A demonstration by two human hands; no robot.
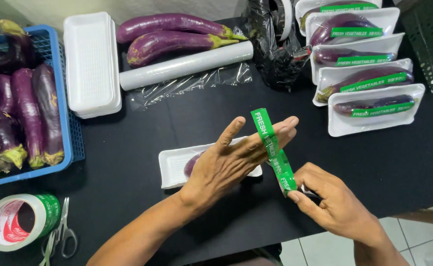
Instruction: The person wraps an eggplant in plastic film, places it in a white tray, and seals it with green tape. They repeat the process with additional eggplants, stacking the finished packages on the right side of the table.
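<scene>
The left hand (226, 165) is spread open above a white tray (174, 167) holding an eggplant (193, 163), with a green tape strip (274, 150) draped over its fingertips. The right hand (332, 202) pinches the strip's lower end. Wrapped trays (374, 116) sit at upper right, a tape roll (19, 221) and scissors (64, 234) at lower left.

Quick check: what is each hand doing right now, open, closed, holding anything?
Left hand: open, fingers spread, the green tape strip stuck across its fingertips.
Right hand: closed, pinching the strip's lower end.
</scene>
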